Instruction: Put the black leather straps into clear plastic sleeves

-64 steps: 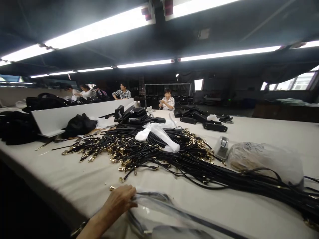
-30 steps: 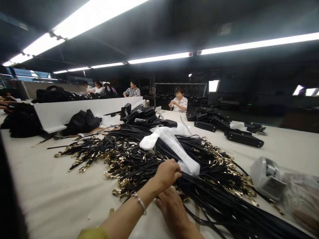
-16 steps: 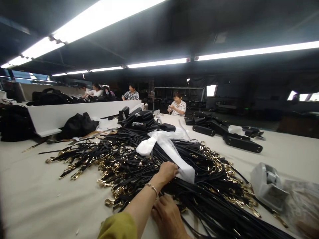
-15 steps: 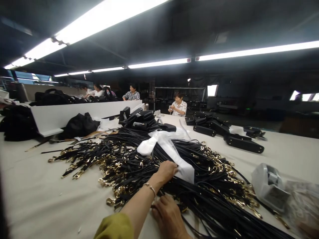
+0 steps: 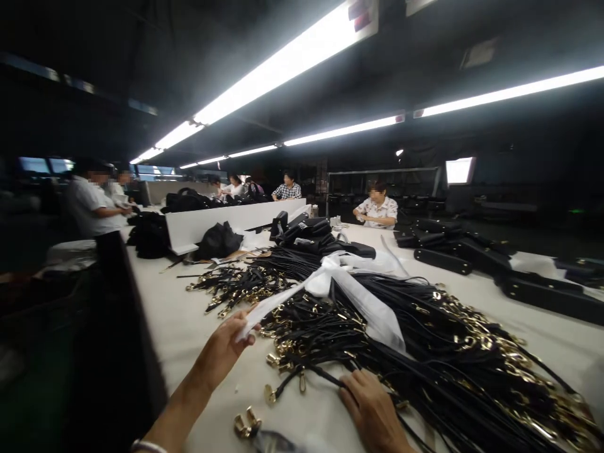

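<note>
The white tie (image 5: 370, 309) is knotted around the middle of the heap of black straps (image 5: 438, 352). There is one tie with two tails. One tail lies flat across the straps toward you. The other is stretched taut to the left, and its end is pinched in your left hand (image 5: 221, 351), whose grip is closed on the cloth just off the heap's left edge, above the bare tabletop (image 5: 165, 314).

Your right hand (image 5: 374, 410) lies palm down on the near edge of the heap, with its fingertips on a strap. I can't tell whether that grip has closed on anything.

The straps form one heap, too many to count, and each ends in a gold clasp (image 5: 472, 343). One loose gold clasp piece (image 5: 245, 424) sits on the tabletop between your two wrists.

Farther out, one black bag (image 5: 218, 239) slumps against one white divider board (image 5: 236, 217). Several long black bag parts (image 5: 443, 260) lie at the right. One person (image 5: 92, 204) stands at the left, and at least three others sit at the far end.

Half a second ago your left hand rested on top of the heap at the broad end of the tie, with your right hand just under its wrist. Now the left has drawn a tail out sideways and the hands are well apart. Your view has swung left, and the tape dispenser that was on the right is out of sight.
</note>
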Demonstrator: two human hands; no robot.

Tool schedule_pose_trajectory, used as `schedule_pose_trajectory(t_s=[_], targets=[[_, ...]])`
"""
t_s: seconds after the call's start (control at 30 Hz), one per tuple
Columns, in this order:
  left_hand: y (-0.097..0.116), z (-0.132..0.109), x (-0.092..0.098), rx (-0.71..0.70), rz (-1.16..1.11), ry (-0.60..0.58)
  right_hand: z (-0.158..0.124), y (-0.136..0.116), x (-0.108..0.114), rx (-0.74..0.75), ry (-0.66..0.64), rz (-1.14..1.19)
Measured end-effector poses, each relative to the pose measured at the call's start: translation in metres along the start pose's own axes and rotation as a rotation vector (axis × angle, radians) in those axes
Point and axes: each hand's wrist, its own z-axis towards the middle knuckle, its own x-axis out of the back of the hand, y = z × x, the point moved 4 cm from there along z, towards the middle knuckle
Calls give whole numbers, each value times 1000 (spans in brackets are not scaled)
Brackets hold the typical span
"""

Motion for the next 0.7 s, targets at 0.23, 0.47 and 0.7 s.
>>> schedule_pose_trajectory(t_s=[0.23,0.47,0.7], targets=[[-47,-72,78,81,349,328,-6,9,-7,65,-3,-92],[-84,-37,85,139,776,373,-6,12,-7,93,-14,-117],[-108,8,92,289,929,247,-9,23,-11,83,-21,-116]])
